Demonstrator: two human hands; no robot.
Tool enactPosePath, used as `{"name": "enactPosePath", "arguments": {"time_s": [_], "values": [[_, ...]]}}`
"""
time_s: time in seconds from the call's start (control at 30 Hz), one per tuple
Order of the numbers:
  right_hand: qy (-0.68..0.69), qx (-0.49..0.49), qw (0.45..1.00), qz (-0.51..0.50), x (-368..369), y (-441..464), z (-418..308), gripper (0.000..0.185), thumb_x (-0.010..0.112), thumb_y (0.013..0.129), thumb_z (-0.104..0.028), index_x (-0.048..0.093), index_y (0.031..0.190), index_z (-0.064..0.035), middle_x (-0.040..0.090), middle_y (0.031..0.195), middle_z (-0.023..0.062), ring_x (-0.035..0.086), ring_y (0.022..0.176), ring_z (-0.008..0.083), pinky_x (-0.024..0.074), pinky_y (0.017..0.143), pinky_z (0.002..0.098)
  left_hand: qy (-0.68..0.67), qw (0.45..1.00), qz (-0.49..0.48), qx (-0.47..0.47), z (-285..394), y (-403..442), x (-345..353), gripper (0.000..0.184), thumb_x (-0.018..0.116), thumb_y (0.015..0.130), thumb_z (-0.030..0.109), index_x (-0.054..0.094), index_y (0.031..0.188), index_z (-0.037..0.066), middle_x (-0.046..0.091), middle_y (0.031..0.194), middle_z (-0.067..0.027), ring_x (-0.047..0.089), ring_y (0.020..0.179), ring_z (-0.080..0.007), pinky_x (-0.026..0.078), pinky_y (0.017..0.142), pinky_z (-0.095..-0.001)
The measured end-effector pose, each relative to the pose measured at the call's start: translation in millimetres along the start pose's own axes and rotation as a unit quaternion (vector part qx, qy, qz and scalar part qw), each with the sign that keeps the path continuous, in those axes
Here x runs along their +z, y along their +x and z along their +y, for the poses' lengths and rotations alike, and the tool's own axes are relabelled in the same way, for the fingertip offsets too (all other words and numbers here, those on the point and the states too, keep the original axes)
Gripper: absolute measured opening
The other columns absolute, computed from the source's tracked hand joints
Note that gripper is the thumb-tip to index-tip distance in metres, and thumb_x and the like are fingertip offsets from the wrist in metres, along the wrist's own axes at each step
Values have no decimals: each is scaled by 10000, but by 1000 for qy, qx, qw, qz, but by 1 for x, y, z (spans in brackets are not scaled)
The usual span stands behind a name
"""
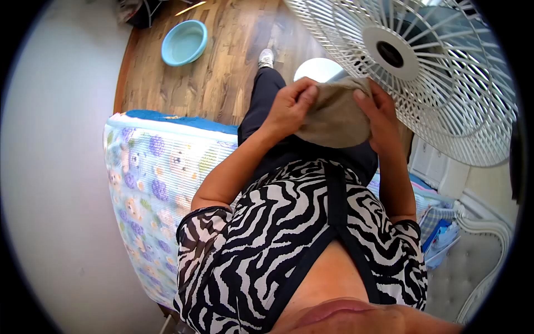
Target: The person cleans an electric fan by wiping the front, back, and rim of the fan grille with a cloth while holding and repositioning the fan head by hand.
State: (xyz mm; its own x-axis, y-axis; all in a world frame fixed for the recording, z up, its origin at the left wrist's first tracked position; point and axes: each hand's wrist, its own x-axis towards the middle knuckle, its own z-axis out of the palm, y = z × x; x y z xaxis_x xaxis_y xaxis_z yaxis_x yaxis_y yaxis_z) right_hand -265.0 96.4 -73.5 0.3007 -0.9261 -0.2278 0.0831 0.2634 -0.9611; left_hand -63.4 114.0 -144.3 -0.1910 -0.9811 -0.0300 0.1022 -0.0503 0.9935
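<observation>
My left hand (290, 107) and right hand (384, 116) gripped the brown cloth (338, 116), presumably to spread it (near a fan (399, 57)).

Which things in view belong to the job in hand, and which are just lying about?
In the job:
grey-brown cloth, held by the left hand and right hand
white fan, probably, being right beside the hands

Lying about, as far as I can tell:
light-blue basin on the floor, role unclear
printed bed cover
tufted headboard
</observation>
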Motion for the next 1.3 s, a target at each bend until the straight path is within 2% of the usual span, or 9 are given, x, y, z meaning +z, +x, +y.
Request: {"name": "enactPosePath", "arguments": {"time_s": [0.1, 0.23, 0.37, 0.53, 0.67, 0.83, 0.93, 1.03, 1.3], "values": [[-273, -9, 961, 30, -14, 3, 10, 374, 586, 905, -234, 533, 1204, -17, 612, 1057, 90, 588, 943, 167, 459, 839, 291, -352, 933, 36, -63, 21, 3, 7, 288, 455, 998, 255, 581, 1096, 15, 638, 961, -65, 611, 878, -130, 499, 772, -264], [-407, -175, 895, 44, -11, -4, 24, 529, 595, 896, -302, 434, 1336, -57, 455, 1321, 167, 485, 1188, 283, 403, 965, 357, -417, 897, 50, -134, 47, 8, 14, 320, 424, 1004, 277, 548, 1161, 26, 636, 1003, -80, 623, 863, -154, 524, 746, -283], [-244, -97, 963, -56, -8, -11, 39, 569, 570, 920, -269, 359, 1421, -100, 502, 1304, 147, 449, 1249, 228, 435, 947, 346, -423, 892, 45, -152, 54, 10, 23, 328, 422, 1004, 285, 546, 1173, 33, 632, 999, -71, 619, 860, -151, 521, 747, -291], [-95, 61, 988, -104, -17, -10, 37, 505, 571, 921, -192, 407, 1389, -100, 578, 1124, 99, 553, 1047, 167, 456, 916, 313, -411, 903, -7, -125, 62, 15, 25, 304, 427, 1000, 292, 532, 1139, 43, 614, 1010, -68, 603, 897, -144, 508, 795, -303], [-129, -151, 980, -10, -7, -5, 39, 373, 575, 921, -170, 518, 1275, -66, 599, 949, 45, 580, 884, 136, 467, 842, 269, -405, 905, -40, -126, 76, 16, 28, 269, 489, 977, 266, 527, 1123, 43, 603, 1031, -68, 598, 912, -137, 500, 810, -296], [-27, -48, 998, -12, -15, -9, 33, 239, 576, 921, -169, 595, 1105, -18, 569, 916, 29, 559, 874, 120, 461, 798, 250, -333, 941, -12, -55, 75, 19, 36, 230, 610, 912, 178, 551, 1079, 33, 620, 978, -54, 594, 866, -109, 488, 779, -257], [-3, -118, 990, 74, -18, -13, 24, 166, 571, 908, -132, 587, 1008, -1, 558, 931, 63, 546, 828, 138, 453, 739, 263, -159, 987, 21, 3, 74, 25, 32, 209, 627, 905, 181, 576, 1028, 21, 627, 935, -41, 584, 821, -93, 470, 750, -226], [-271, -368, 884, 101, -27, -18, 10, 108, 553, 897, -88, 571, 946, 6, 544, 892, 81, 514, 728, 147, 425, 662, 262, 23, 999, 35, 20, 73, 29, 23, 239, 637, 898, 212, 589, 1013, 8, 626, 946, -54, 577, 823, -111, 459, 748, -230], [-254, -407, 870, 115, -13, -21, -18, 102, 544, 876, -35, 568, 958, 21, 550, 909, 112, 535, 753, 200, 427, 670, 270, 183, 945, 44, 268, 69, 33, 46, 437, 702, 823, 260, 554, 1145, 4, 598, 1062, -134, 571, 963, -217, 434, 881, -311]]}}
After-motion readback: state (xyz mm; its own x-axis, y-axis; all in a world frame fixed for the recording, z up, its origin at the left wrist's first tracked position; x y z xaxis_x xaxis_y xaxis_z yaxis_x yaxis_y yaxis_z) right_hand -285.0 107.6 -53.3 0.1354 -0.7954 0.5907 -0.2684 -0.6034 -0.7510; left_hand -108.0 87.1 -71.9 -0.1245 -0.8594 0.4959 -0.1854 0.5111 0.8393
